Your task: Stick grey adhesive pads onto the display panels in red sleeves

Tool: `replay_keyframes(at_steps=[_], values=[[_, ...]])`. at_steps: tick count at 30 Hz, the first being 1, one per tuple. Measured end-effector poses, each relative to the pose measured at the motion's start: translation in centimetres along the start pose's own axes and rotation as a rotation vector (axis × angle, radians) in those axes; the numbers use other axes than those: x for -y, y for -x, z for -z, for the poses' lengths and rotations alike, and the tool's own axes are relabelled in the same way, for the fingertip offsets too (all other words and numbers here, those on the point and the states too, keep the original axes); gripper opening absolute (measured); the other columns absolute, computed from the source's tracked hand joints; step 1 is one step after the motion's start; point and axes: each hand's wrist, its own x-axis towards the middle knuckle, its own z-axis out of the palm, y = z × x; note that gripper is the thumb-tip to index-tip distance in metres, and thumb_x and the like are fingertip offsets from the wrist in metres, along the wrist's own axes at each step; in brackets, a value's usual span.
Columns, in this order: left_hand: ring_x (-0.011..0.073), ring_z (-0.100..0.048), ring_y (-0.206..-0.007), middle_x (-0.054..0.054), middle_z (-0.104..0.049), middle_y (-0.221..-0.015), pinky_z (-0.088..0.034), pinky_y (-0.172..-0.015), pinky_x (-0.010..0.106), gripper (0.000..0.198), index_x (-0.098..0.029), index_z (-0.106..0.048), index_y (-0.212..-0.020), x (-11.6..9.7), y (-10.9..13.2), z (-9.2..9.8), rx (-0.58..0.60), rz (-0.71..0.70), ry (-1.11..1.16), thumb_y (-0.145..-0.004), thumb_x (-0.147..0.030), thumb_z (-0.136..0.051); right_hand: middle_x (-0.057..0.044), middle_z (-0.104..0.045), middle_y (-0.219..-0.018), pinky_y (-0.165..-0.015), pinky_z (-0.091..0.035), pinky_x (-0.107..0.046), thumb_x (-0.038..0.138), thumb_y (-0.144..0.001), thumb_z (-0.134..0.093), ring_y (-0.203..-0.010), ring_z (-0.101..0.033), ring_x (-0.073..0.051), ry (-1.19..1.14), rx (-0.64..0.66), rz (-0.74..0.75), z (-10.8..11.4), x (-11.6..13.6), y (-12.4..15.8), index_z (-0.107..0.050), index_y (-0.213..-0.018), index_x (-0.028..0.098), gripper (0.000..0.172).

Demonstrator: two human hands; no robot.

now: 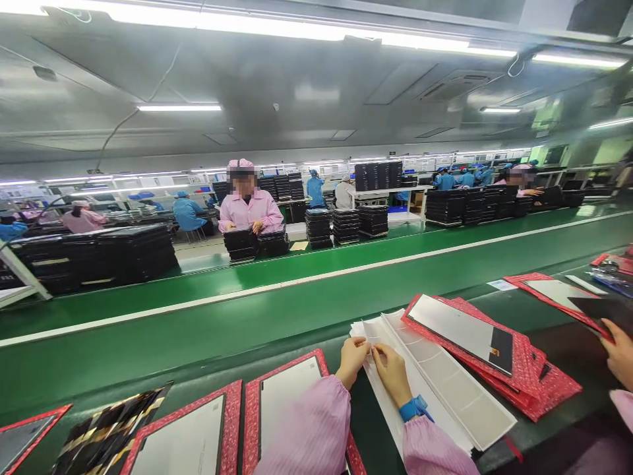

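Left hand (352, 361) and right hand (390, 373) close together, fingertips pinching the near edge of a white paper sheet (425, 376), thin, layered, lying on the dark green tabletop (173, 376) beside a red speckled folder (514, 349) holding a smooth flat panel (459, 333). Uneven pulling could crease or tear the sheet; a slip could drag it against the folder or over the tabletop edge toward the green conveyor belt (316, 297). Another person's hand (620, 353) at right edge
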Motion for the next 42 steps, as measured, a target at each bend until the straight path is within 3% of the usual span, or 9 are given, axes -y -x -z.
replay_keyframes(at_steps=[7, 14, 22, 25, 31, 37, 42], values=[[0.0109, -0.057, -0.067, 0.0, -0.059, -0.076, -0.049, -0.065, 0.028, 0.016, -0.01, -0.057, -0.079, 0.8, -1.8, -0.2, 0.04, -0.022, -0.021, -0.083, -0.025, -0.054, -0.008, -0.066, -0.086, -0.076, -0.048, -0.032, 0.039, -0.084, -0.042, -0.08, -0.061, -0.02, -0.086, -0.016, -0.034, 0.2, 0.6, 0.1, -0.065, -0.083, 0.016, 0.033], [0.0097, -0.058, -0.063, -0.002, -0.059, -0.07, -0.05, -0.064, 0.027, 0.012, -0.01, -0.057, -0.079, 1.3, -1.8, 0.0, 0.148, -0.078, 0.07, -0.082, -0.022, -0.056, -0.009, -0.068, -0.086, -0.071, -0.051, -0.03, 0.042, -0.081, -0.045, -0.077, -0.063, -0.02, -0.162, -0.063, -0.088, 0.6, 0.1, -0.1, -0.067, -0.083, 0.015, 0.036], [0.0097, -0.057, -0.063, -0.002, -0.059, -0.07, -0.05, -0.063, 0.027, 0.013, -0.011, -0.058, -0.081, 1.6, -1.8, -0.2, 0.09, -0.089, 0.014, -0.082, -0.023, -0.056, -0.008, -0.068, -0.078, -0.068, -0.049, -0.029, 0.043, -0.079, -0.043, -0.071, -0.062, -0.019, -0.111, -0.101, -0.108, 0.7, 0.3, -0.3, -0.067, -0.077, 0.015, 0.036], [0.011, -0.058, -0.067, 0.0, -0.059, -0.077, -0.05, -0.065, 0.028, 0.016, -0.011, -0.057, -0.084, 1.8, -2.0, 0.2, -0.023, -0.058, -0.07, -0.084, -0.026, -0.054, -0.009, -0.067, -0.07, -0.063, -0.047, -0.03, 0.045, -0.077, -0.042, -0.063, -0.061, -0.02, -0.034, -0.191, -0.187, 2.1, -0.2, -1.2, -0.066, -0.07, 0.015, 0.039], [0.0135, -0.058, -0.076, 0.003, -0.06, -0.087, -0.049, -0.069, 0.03, 0.02, -0.012, -0.058, -0.088, 2.1, -2.1, 0.6, -0.175, -0.001, -0.216, -0.084, -0.031, -0.052, -0.011, -0.067, -0.065, -0.058, -0.043, -0.031, 0.044, -0.074, -0.045, -0.06, -0.061, -0.023, 0.107, -0.411, -0.316, 7.7, -0.4, -3.0, -0.064, -0.066, 0.013, 0.037], [0.0109, -0.057, -0.064, 0.001, -0.06, -0.078, -0.049, -0.063, 0.029, 0.021, -0.012, -0.056, -0.093, 1.0, -0.8, 0.4, -0.199, -0.003, -0.29, -0.085, -0.031, -0.051, -0.011, -0.067, -0.071, -0.063, -0.041, -0.029, 0.043, -0.076, -0.046, -0.064, -0.06, -0.021, 0.2, -0.528, -0.198, 11.3, 2.1, -2.9, -0.064, -0.07, 0.013, 0.035], [0.013, -0.056, -0.069, 0.005, -0.062, -0.083, -0.043, -0.069, 0.027, 0.015, -0.013, -0.059, -0.072, -1.9, 2.9, 1.3, -0.212, -0.195, -0.354, -0.072, -0.027, -0.064, -0.008, -0.066, -0.078, -0.07, -0.043, -0.029, 0.039, -0.079, -0.047, -0.074, -0.059, -0.02, 0.228, -0.486, 0.011, 11.9, 5.6, -1.2, -0.063, -0.074, 0.014, 0.03]])
